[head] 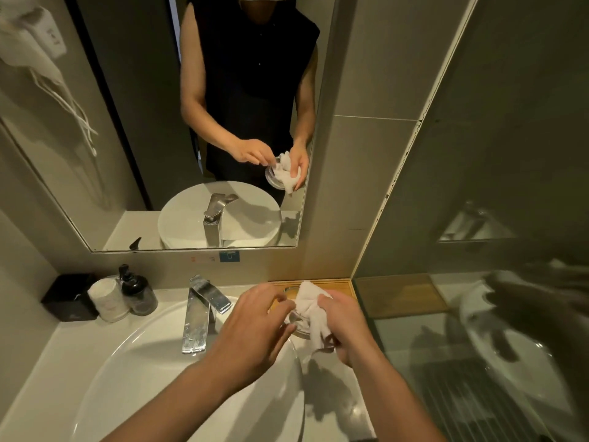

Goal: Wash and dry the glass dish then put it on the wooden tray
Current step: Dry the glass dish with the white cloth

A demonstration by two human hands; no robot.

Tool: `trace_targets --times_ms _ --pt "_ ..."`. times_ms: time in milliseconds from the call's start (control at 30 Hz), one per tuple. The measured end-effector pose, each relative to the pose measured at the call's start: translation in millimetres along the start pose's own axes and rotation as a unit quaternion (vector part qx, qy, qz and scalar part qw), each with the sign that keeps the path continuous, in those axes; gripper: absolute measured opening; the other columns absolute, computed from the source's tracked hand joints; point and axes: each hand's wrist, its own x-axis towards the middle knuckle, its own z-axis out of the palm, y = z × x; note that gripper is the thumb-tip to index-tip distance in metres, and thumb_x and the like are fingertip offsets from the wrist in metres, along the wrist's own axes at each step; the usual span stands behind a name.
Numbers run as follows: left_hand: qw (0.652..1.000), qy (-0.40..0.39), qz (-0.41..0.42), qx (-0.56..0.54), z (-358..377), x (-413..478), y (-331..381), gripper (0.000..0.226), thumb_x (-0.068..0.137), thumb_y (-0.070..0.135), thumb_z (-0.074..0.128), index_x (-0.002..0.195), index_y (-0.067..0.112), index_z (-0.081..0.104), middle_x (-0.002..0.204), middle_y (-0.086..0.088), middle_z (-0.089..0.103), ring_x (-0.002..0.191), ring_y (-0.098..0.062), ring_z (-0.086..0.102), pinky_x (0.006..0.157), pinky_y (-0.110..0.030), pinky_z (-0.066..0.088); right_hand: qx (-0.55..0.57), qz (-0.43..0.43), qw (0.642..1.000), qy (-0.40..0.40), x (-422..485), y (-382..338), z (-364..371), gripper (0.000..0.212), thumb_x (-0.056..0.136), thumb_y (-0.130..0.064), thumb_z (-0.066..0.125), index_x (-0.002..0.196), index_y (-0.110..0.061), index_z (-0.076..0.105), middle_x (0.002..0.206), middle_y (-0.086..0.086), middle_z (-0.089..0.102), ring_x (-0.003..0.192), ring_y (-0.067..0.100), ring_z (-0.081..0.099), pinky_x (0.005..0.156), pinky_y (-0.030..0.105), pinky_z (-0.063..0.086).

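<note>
A small clear glass dish [299, 323] is held between both hands above the right rim of the white basin [153, 371]. My left hand [255, 327] grips the dish's left edge with its fingertips. My right hand [345, 327] presses a crumpled white tissue [310, 306] into the dish, hiding most of it. The wooden tray [342, 287] lies on the counter just behind the hands, against the wall. The mirror shows the same grip from the front.
A chrome faucet [204, 309] rises at the basin's back. A black soap pump bottle [135, 290], a white lidded cup [106, 299] and a black box [68, 296] stand at the back left. A glass partition [478, 218] closes off the right side.
</note>
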Motion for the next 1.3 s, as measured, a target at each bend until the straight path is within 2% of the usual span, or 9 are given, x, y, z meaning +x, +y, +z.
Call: trace_targets --times_ms 100,267,367,467,633,733,900,1067,1300 --pt "0.997 -0.051 0.059 0.017 -10 12 -2 0.024 0.1 0.043 0.048 0.101 0.025 0.064 0.099 0.002 0.058 0.091 -0.019 0.052 0.077 -0.035 0.049 -0.053 0.007 0.998 -0.029 -2 -4 -4 0.022 0.097 -0.013 0.051 0.08 -0.012 0.064 0.077 0.013 0.064 0.067 0.026 0.059 0.056 0.028 0.046" --pt "0.988 -0.131 0.063 -0.055 -9 9 2 0.022 0.099 0.041 0.045 0.094 0.023 0.057 0.094 0.003 0.057 0.088 -0.018 0.046 0.079 -0.037 0.045 -0.117 -0.03 0.992 -0.043 -3 2 -5 0.033 0.093 -0.015 0.053 0.06 -0.02 0.052 0.067 0.008 0.049 0.068 0.023 0.043 0.064 0.038 0.033" --pt "0.982 -0.142 0.016 -0.121 -6 2 5 0.015 0.099 0.037 0.044 0.091 0.027 0.049 0.091 0.01 0.052 0.085 -0.012 0.042 0.08 -0.033 0.042 -0.13 -0.084 0.988 -0.014 -6 6 -11 0.033 0.1 -0.017 0.05 0.068 -0.018 0.058 0.071 0.004 0.058 0.066 0.021 0.048 0.063 0.032 0.036" --pt "0.957 -0.134 -0.101 -0.236 -7 -7 -3 0.017 0.1 0.036 0.046 0.083 0.034 0.045 0.079 0.02 0.05 0.075 -0.003 0.044 0.071 -0.026 0.041 -0.11 -0.175 0.975 0.081 -12 9 -34 0.024 0.106 -0.021 0.049 0.108 -0.019 0.074 0.099 -0.001 0.074 0.088 0.015 0.068 0.065 0.027 0.05" --pt "0.908 -0.086 -0.25 -0.324 -3 -8 -6 0.024 0.104 0.03 0.048 0.081 0.026 0.047 0.069 0.018 0.051 0.066 -0.006 0.04 0.067 -0.031 0.038 -0.151 -0.351 0.9 0.21 -21 15 -56 0.037 0.105 -0.033 0.044 0.135 -0.027 0.066 0.122 -0.008 0.072 0.106 0.012 0.067 0.087 0.034 0.056" --pt "0.877 -0.046 -0.282 -0.385 0 4 12 0.029 0.103 0.028 0.049 0.075 0.022 0.047 0.064 0.016 0.046 0.062 -0.005 0.037 0.064 -0.03 0.035 -0.187 -0.432 0.87 0.145 -37 20 -30 0.034 0.107 -0.027 0.049 0.139 -0.029 0.06 0.127 -0.013 0.066 0.111 0.007 0.064 0.089 0.026 0.053" --pt "0.829 0.025 -0.31 -0.466 -9 16 31 0.026 0.088 0.033 0.053 0.071 0.015 0.048 0.064 0.008 0.042 0.062 -0.01 0.035 0.061 -0.029 0.032 -0.015 -0.295 0.955 -0.04 -61 23 -9 0.04 0.1 -0.049 0.052 0.138 -0.039 0.058 0.145 -0.02 0.055 0.128 -0.008 0.053 0.096 0.006 0.047" --pt "0.833 0.026 -0.278 -0.478 -25 22 36 0.026 0.087 0.036 0.058 0.064 0.027 0.05 0.061 0.012 0.041 0.062 -0.01 0.035 0.059 -0.023 0.032 -0.065 -0.434 0.899 0.005 -49 8 -33 0.025 0.094 -0.037 0.065 0.117 -0.033 0.071 0.128 -0.011 0.066 0.127 0.014 0.056 0.101 0.025 0.049" --pt "0.837 0.092 -0.211 -0.496 -41 36 48 0.035 0.08 0.046 0.064 0.061 0.021 0.047 0.058 0.011 0.036 0.056 -0.009 0.031 0.053 -0.017 0.031 -0.05 -0.48 0.875 -0.038 -60 -9 -20 0.061 0.096 -0.071 0.04 0.143 -0.035 0.056 0.153 -0.009 0.052 0.142 0.007 0.048 0.109 0.011 0.039"
